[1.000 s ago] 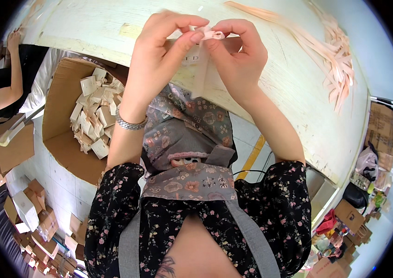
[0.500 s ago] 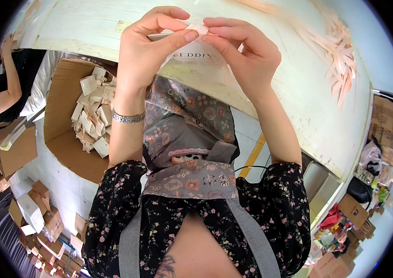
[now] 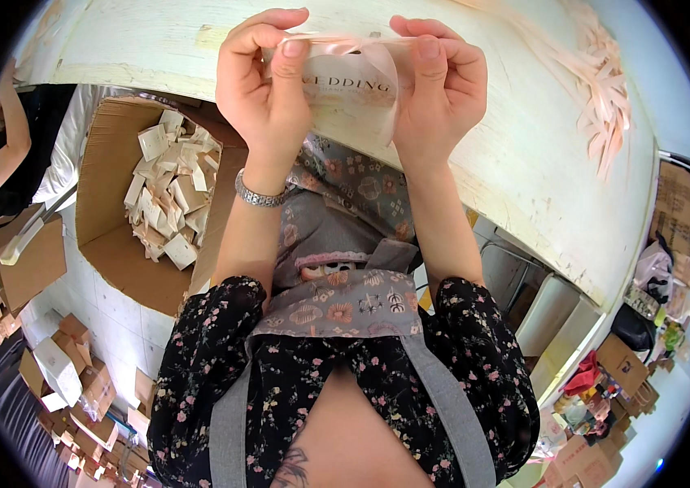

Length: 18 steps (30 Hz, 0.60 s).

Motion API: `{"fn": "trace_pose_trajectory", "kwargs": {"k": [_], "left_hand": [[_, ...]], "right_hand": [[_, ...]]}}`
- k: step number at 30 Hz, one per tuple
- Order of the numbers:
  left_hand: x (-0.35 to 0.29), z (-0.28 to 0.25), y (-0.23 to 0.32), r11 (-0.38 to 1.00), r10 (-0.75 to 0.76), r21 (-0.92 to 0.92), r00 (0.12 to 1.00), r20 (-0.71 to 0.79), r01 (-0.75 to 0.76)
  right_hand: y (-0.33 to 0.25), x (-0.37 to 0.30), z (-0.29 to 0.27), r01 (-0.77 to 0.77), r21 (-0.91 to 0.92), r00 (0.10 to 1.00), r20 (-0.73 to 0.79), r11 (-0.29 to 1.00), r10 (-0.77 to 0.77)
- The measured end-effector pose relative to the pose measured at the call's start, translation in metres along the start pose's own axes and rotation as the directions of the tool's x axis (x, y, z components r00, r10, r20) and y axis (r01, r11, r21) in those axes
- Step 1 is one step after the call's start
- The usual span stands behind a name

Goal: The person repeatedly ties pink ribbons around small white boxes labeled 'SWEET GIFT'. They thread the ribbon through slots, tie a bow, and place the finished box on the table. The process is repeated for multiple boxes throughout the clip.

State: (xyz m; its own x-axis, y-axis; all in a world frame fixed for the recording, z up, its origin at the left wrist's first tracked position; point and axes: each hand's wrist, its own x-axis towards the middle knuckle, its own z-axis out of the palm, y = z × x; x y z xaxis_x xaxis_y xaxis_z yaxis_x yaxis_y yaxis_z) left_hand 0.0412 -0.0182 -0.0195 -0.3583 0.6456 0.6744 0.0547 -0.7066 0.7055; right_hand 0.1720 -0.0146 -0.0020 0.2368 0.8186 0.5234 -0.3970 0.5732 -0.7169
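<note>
My left hand [image 3: 268,93] and my right hand [image 3: 441,93] are raised over the near edge of the white table [image 3: 524,179]. A pale pink satin ribbon [image 3: 337,42] stretches between them, pinched at each side by thumb and fingers. Near its middle the ribbon has a loop or knot, and one tail drops beside my right thumb. Just below it hangs a small whitish printed card [image 3: 345,84], its sides partly hidden by my hands. Whether my fingertips also grip the card, I cannot tell.
A heap of loose pale pink ribbons [image 3: 605,122] lies at the table's far right. To my left stands an open cardboard box [image 3: 105,236] filled with small cream pieces [image 3: 170,195]. Beyond it is another person's arm [image 3: 7,154]. Cartons [image 3: 85,382] crowd the floor at lower left.
My hands have moved apart, the right one turning upright. The ribbon, bunched at my fingertips before, is now drawn taut sideways, and more of the card shows.
</note>
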Motion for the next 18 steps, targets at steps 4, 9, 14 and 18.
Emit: {"fn": "trace_pose_trajectory", "kwargs": {"k": [4, 9, 14, 18], "left_hand": [[0.001, -0.002, 0.007, 0.988, -0.104, -0.117, 0.995, 0.012, 0.104], [-0.003, 0.004, 0.006, 0.997, 0.069, 0.023, 0.996, 0.059, -0.071], [0.002, -0.006, 0.005, 0.985, -0.036, -0.172, 0.998, -0.044, 0.028], [0.028, -0.068, 0.019, 1.0, 0.014, -0.024, 0.979, -0.203, -0.019]], "right_hand": [[0.005, -0.002, 0.002, 0.029, -0.002, 0.998, -0.058, 1.0, -0.029], [0.001, 0.0, 0.008, 0.069, -0.1, 0.981, -0.173, 0.993, -0.085], [0.002, 0.0, 0.022, -0.004, -0.144, 0.977, -0.211, 0.99, -0.026], [0.008, -0.009, 0.088, -0.188, -0.11, 0.981, -0.062, 0.976, 0.182]]}}
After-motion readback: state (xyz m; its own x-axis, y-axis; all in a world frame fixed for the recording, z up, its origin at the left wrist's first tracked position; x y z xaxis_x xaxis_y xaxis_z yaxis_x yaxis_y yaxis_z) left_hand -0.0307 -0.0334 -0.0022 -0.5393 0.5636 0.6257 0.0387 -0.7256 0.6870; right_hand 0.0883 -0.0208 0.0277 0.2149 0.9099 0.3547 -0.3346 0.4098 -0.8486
